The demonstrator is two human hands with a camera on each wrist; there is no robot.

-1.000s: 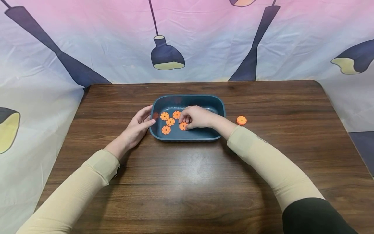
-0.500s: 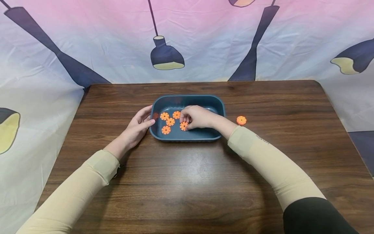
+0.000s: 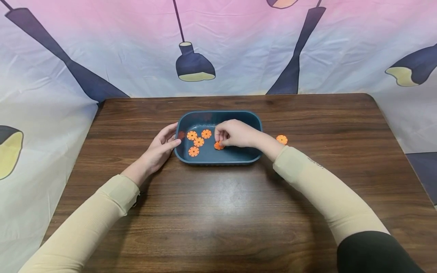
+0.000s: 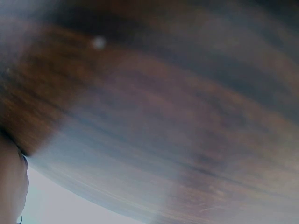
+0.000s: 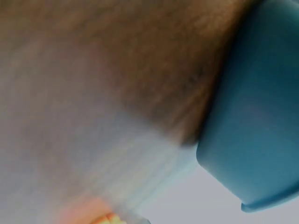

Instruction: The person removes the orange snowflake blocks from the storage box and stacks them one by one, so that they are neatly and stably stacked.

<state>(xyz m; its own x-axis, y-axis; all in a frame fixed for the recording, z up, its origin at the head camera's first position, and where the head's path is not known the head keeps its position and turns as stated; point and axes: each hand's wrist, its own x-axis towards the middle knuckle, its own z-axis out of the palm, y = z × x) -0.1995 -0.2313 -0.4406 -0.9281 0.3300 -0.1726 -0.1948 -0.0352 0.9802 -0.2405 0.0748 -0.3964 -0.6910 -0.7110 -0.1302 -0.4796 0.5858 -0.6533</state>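
Left forearm is covered by a beige sleeve (image 3: 85, 223). Blue tray (image 3: 235, 156) is gripped at its left end by the left hand (image 3: 160, 149), loosely closed: thumb laid on the rim, fingers along the outer wall. Four orange notched discs (image 3: 198, 141) are grouped closely on the tray floor, left half. Near mid-tray a fifth, the held disc (image 3: 219, 145), is pinched in the right hand (image 3: 237, 133), thumb and fingertips brought together; whether it touches the floor can't be told. Outside, just right of the tray, an orange piece (image 3: 282, 139) is seen on the wooden table (image 3: 218, 212), near the right sleeve (image 3: 317, 182). Left wrist view is blurred, mostly tabletop.
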